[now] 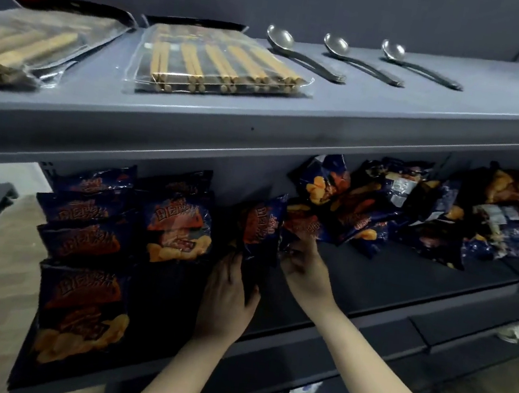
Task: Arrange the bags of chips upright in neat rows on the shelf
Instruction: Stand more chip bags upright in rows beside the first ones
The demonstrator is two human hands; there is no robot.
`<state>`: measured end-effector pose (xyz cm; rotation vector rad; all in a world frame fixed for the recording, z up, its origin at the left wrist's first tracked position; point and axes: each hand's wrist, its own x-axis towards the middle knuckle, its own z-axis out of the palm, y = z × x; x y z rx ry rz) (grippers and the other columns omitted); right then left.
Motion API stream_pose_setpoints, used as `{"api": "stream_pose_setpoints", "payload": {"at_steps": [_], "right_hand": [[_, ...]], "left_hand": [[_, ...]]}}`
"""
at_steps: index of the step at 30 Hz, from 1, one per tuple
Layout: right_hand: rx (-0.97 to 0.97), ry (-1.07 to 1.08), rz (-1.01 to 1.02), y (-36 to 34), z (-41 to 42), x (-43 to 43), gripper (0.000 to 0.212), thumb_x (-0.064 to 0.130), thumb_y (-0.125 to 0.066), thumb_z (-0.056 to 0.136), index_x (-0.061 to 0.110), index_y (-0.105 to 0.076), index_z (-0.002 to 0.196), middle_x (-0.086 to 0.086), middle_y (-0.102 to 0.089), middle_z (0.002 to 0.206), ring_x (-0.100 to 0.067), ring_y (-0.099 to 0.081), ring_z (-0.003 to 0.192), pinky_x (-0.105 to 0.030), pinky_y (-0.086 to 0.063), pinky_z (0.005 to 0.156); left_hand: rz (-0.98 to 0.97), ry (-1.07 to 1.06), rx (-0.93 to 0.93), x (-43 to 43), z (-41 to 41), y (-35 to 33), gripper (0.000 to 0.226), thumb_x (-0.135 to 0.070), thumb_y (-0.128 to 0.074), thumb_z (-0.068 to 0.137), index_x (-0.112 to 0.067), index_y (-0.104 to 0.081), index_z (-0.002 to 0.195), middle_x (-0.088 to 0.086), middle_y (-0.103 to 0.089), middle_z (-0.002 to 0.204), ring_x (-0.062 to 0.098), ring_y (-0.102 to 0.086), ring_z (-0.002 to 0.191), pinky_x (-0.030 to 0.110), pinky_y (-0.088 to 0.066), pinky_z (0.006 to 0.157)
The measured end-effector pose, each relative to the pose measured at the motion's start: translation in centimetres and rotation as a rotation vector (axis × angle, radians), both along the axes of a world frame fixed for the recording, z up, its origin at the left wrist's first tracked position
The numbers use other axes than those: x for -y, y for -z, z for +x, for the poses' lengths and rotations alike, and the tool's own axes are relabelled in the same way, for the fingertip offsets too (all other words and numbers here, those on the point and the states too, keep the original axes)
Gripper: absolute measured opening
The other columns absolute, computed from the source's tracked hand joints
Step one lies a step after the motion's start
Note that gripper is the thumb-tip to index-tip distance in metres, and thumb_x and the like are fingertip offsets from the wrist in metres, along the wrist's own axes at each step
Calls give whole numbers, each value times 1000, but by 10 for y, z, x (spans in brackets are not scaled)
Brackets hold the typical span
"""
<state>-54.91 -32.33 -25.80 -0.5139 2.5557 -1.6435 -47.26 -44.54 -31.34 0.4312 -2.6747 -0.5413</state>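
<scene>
Chip bag (260, 226) stands upright, held between left hand (226, 299) and right hand (304, 267).

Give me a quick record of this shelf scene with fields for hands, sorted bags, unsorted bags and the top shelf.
left hand: holds the upright bag from below
right hand: grips the same bag's right edge
sorted bags: rows on the left
unsorted bags: heap on the right
top shelf: two chopstick packs, three spoons
</scene>
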Motion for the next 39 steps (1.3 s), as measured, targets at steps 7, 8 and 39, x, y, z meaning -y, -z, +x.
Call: {"api": "stream_pose_setpoints", "payload": {"at_steps": [7,8,39], "right_hand": [[189,87,-97,15,10,14,61,35,-68,85,19,-38,136,5,-64,110,0,-59,83,-2,-43,63],[198,111,-100,17,12,15,58,35,-68,85,20,-42,134,7,-63,106,-1,-58,83,-2,-42,63],[181,409,-536,44,11,-1,20,18,-38,101,27,-47,86,9,-50,78,3,-48,67,-17,-40,69]], "left_hand": [[-41,53,38,2,-2,3,70,-35,-60,84,-7,-32,141,13,-31,149,31,-31,136,41,-26,111],[-38,63,44,3,-3,3,69,-36,-58,85,-7,-30,142,13,-28,151,30,-27,138,40,-22,112],[872,108,-213,17,17,-19,61,-55,-58,78,-21,-48,128,-21,-53,114,-4,-49,107,-3,-35,77]]}}
